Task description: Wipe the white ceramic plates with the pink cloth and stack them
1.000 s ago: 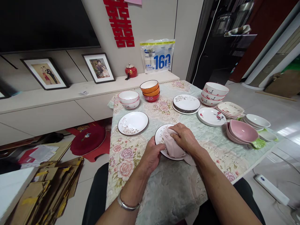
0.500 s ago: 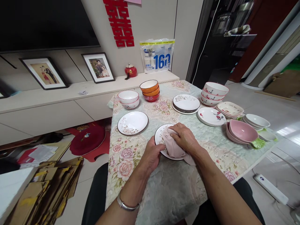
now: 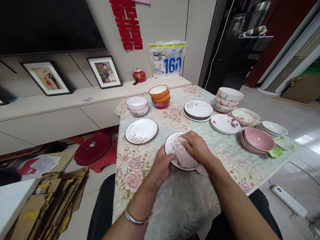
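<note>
My left hand [image 3: 162,164] grips the left edge of a white plate [image 3: 170,142] with a dark rim and brown floral print, its thumb on top. A pale pink cloth [image 3: 185,157] is bunched under my right hand [image 3: 196,146], which presses it on the plate's face; one corner hangs past the rim. The cloth hides much of the plate. Just left of it lies another patterned plate [image 3: 141,131]. Beyond my right hand stand a stack of dark-rimmed plates [image 3: 198,109] and a stack of small plates with red flowers [image 3: 225,124].
White bowls [image 3: 136,105] and orange and red bowls [image 3: 159,95] are stacked at the table's far side. On the right stand tall white bowls [image 3: 228,97], square dishes [image 3: 245,116], pink leaf-shaped bowls [image 3: 258,139] and small white bowls [image 3: 274,128]. A floral tablecloth [image 3: 135,166] covers the table.
</note>
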Motion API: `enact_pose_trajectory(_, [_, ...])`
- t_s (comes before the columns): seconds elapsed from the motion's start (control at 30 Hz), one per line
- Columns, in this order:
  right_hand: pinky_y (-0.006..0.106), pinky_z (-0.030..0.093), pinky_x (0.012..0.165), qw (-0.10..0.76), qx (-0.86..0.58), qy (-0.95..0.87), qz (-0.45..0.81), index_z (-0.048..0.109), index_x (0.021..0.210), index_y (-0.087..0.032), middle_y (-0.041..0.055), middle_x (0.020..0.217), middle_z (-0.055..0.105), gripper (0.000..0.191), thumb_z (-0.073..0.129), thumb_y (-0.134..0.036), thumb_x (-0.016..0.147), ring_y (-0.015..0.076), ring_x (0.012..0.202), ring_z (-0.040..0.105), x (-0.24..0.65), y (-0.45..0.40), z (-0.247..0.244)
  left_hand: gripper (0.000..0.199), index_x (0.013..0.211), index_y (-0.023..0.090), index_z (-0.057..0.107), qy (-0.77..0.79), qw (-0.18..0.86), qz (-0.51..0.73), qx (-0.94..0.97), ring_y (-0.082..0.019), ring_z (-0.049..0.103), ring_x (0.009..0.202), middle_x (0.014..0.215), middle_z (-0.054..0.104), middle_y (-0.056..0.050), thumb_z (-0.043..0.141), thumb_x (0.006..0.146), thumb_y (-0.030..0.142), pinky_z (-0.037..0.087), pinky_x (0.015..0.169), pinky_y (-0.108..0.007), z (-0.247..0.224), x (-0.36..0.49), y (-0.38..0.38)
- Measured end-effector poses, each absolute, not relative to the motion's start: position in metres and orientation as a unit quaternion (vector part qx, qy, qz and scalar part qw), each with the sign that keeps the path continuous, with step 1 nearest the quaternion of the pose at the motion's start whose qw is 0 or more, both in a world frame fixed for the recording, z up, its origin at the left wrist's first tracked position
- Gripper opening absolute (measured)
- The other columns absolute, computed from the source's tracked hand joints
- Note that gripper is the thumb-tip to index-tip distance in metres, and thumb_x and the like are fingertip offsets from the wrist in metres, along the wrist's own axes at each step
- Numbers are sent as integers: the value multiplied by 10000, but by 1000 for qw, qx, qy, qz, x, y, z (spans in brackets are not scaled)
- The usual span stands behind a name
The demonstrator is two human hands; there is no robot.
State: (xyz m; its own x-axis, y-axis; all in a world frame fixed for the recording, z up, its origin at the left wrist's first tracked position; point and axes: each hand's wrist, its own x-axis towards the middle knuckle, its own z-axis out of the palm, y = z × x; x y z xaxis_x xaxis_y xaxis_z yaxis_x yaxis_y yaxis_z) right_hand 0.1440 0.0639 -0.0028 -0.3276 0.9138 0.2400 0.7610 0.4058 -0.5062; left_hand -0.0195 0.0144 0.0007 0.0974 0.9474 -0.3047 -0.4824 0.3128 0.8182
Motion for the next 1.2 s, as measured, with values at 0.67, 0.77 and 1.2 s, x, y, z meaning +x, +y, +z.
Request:
enact_pose_trajectory(0.67, [297, 428, 861, 249, -522, -801, 151, 689, 1120, -203, 75, 1008, 630, 283, 576, -150, 866, 205, 979, 560, 144, 64, -2, 643, 1108, 155, 675, 424, 690, 520, 272, -235, 668, 919, 933, 754, -48, 549, 496, 3, 511, 781, -302, 2, -20, 14])
enact_pose_trajectory(0.77, [303, 429, 869, 246, -522, -803, 148, 686, 1130, -202, 78, 1013, 635, 288, 578, -156, 867, 209, 984, 561, 144, 65, -3, 626, 1097, 146, 673, 425, 688, 521, 273, -236, 667, 910, 917, 752, -51, 549, 500, 5, 509, 769, -300, 2, -20, 14])
enact_pose_trajectory(1.2, [306, 427, 860, 226, -550, -792, 138, 689, 1097, -193, 87, 1035, 646, 265, 567, -143, 867, 215, 994, 573, 140, 59, 8, 612, 1055, 141, 634, 420, 694, 521, 265, -212, 643, 824, 884, 719, -46, 526, 469, 4, 477, 698, -284, 0, -22, 15])
